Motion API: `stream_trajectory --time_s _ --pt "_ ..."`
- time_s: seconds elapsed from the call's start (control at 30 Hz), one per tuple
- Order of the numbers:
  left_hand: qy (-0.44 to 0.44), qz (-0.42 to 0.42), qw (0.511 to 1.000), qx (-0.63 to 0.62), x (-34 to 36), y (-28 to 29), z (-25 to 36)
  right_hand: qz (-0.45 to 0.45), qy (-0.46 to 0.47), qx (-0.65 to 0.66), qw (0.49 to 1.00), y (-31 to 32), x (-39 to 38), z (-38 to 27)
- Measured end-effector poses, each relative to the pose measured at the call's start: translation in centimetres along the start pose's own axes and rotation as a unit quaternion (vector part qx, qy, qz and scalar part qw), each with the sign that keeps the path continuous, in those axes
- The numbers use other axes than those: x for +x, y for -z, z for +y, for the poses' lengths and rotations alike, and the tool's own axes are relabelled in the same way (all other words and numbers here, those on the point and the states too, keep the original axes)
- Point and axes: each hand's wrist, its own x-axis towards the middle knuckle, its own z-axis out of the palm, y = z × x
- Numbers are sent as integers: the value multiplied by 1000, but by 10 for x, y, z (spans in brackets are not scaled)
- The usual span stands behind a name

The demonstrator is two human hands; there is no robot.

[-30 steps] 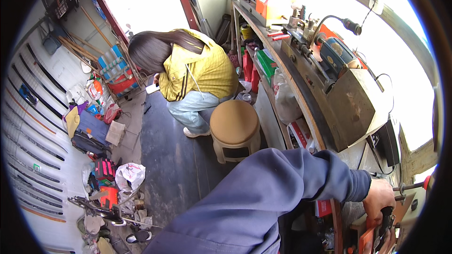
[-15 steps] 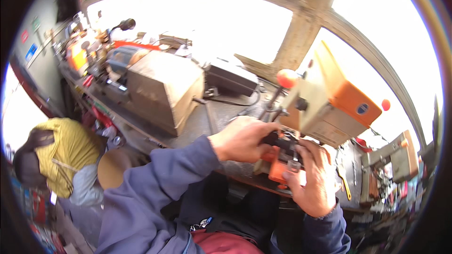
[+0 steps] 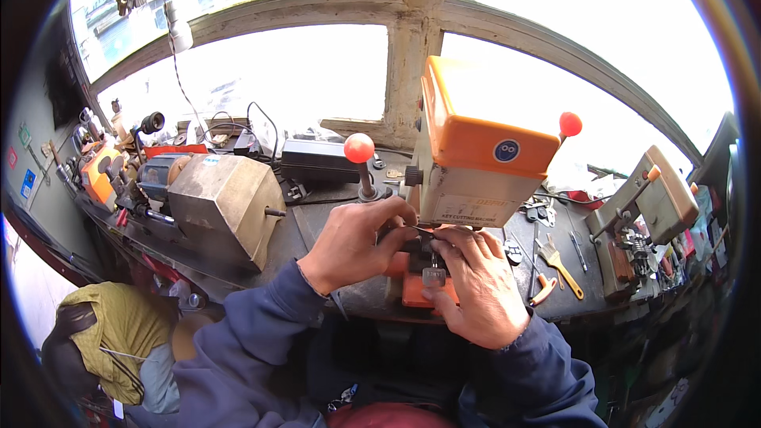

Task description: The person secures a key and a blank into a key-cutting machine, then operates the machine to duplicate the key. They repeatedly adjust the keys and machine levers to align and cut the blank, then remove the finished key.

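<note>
Both hands work close together at the clamp area of an orange and cream key cutting machine (image 3: 483,166). My left hand (image 3: 361,238) has its thumb and forefinger pinched at a dark part in front of the machine; what they hold is mostly hidden. A thin strip shows between the two hands. Curled over the other side of the clamp, my right hand (image 3: 479,277) has its fingertips together and its thumb low. Beside that thumb, a key with a square metal head (image 3: 434,276) hangs over the orange base (image 3: 416,292), its blade running up under the fingers.
Red ball-ended levers (image 3: 359,148) stand on both sides of the machine. At left is a boxy grinder housing (image 3: 222,198) with a protruding shaft. A brush (image 3: 559,265) lies at right, before a second machine (image 3: 642,198). A yellow-green jacket (image 3: 107,333) sits lower left.
My view has swung rightward and levelled, so the machine appears more upright and further left. Both hands stay at the clamp; the left fingers now pinch closer to the right hand.
</note>
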Motion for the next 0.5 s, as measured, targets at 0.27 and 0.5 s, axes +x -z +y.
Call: stream_trajectory --time_s 0.27,0.5 --pt "44 -7 999 4 1 -3 6 138 -26 73 987 -3 -48 22" --pt "87 -47 995 -14 6 2 6 239 -168 51 955 -29 -102 57"
